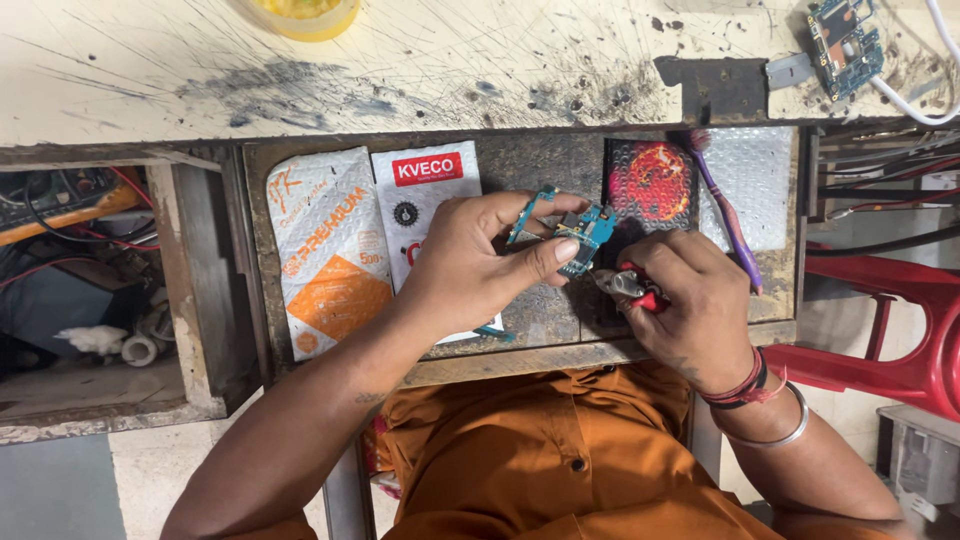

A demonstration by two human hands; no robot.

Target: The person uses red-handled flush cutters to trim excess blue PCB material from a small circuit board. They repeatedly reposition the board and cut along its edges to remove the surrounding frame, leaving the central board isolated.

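Note:
My left hand (pixel 478 262) pinches a small blue-green circuit board (pixel 588 229) between thumb and fingers, above an open drawer (pixel 520 165). My right hand (pixel 690 305) grips a pair of red-handled pliers (pixel 628 288), whose metal jaws sit just below the board's right end. Whether the jaws touch the board I cannot tell. Both hands hover over the drawer's front half.
In the drawer lie two white pouches, one with orange print (pixel 330 250), a red-patterned bubble-wrap piece (pixel 655 180) and a purple toothbrush (pixel 728 215). On the scratched worktop (pixel 420 70) sit a yellow tub (pixel 305 15) and another circuit board (pixel 845 40). A red plastic stool (pixel 890 320) stands at the right.

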